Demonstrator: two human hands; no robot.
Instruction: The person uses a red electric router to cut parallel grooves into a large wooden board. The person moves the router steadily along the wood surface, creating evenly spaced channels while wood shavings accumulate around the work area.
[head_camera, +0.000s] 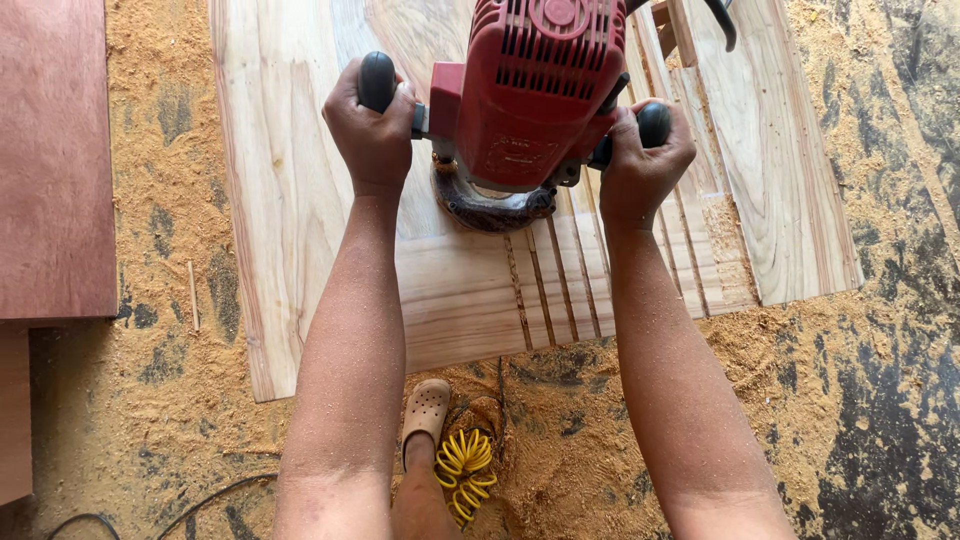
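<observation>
Left hand (368, 130) and right hand (640, 165) clamped on the red router's (530, 95) black knobs over pale, grooved wooden panel (300, 200), sawdust-strewn floor (170, 330).

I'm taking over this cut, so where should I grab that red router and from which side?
Grip the red router by its two black knob handles, one on each flank of the motor body, coming in from the near side. The left hand and right hand are already wrapped round them that way. The knobs sit low and opposite each other, which should steady the base on the wooden panel.
</observation>
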